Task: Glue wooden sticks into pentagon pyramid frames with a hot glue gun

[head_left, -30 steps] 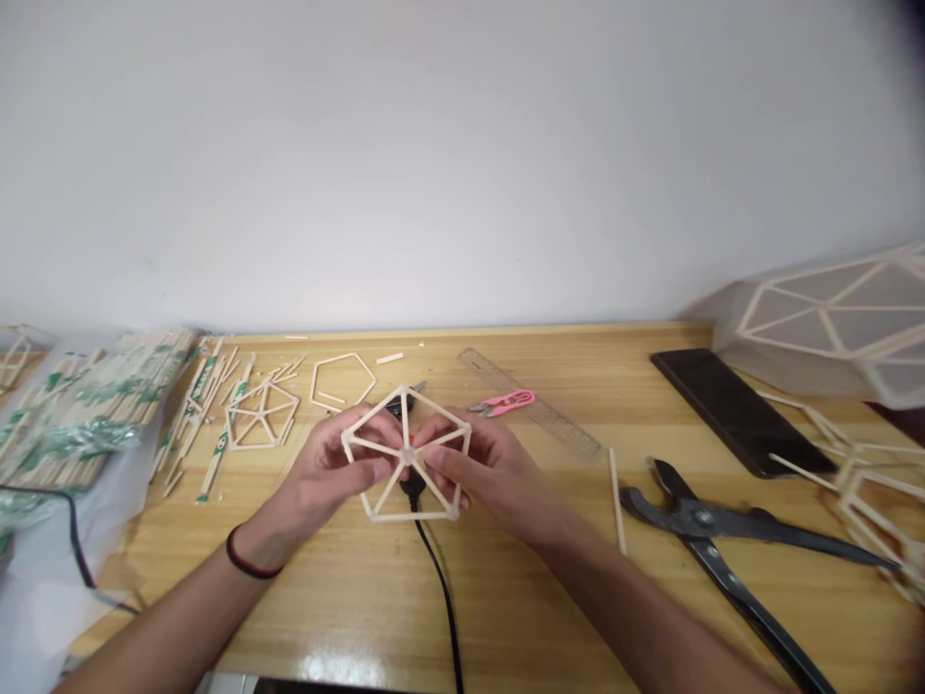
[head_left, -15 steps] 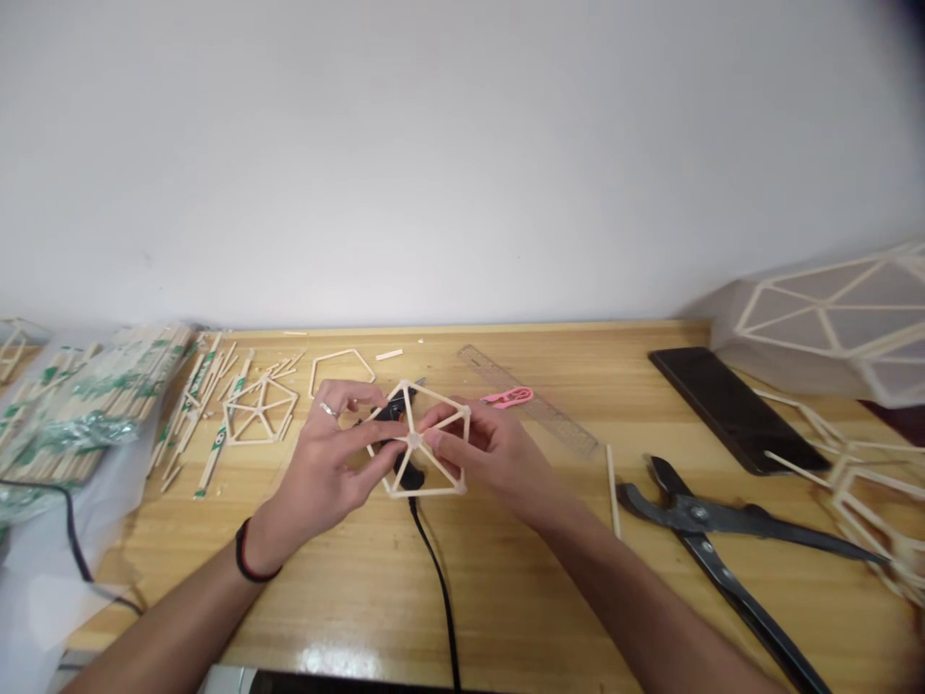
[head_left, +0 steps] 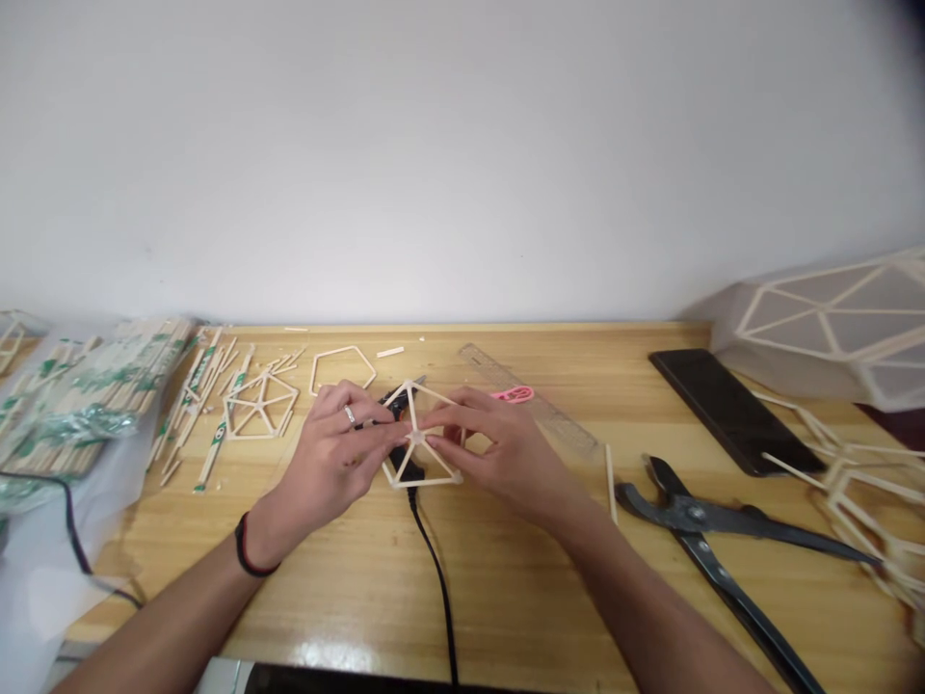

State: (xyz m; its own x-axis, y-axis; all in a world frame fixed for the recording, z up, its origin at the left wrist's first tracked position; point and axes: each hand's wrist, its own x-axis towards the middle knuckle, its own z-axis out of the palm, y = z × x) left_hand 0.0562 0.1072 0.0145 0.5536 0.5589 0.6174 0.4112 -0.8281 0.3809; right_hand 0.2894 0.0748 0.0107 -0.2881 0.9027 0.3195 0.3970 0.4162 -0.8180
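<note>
Between my hands is a pentagon frame of wooden sticks [head_left: 414,413] with spokes meeting at a glued-looking centre. My left hand [head_left: 345,443], with a ring on one finger, pinches a spoke just left of that centre. From the other side my right hand [head_left: 498,448] pinches a spoke close to the centre, its fingers covering the frame's right edge. Under the frame lies a black corded tool [head_left: 410,470], partly hidden; it looks like a glue gun.
Bagged chopsticks [head_left: 108,386], loose sticks [head_left: 209,386], a spoked pentagon [head_left: 261,410] and a plain pentagon outline [head_left: 343,350] lie left. A clear ruler [head_left: 564,424], pink cutter [head_left: 515,394], phone [head_left: 733,410], large black cutters [head_left: 698,516] and a stick-framed structure [head_left: 831,313] are right.
Both hands have closed in slightly on the frame's centre, and my right fingers now reach further over its upper right side. The frame has tilted a little.
</note>
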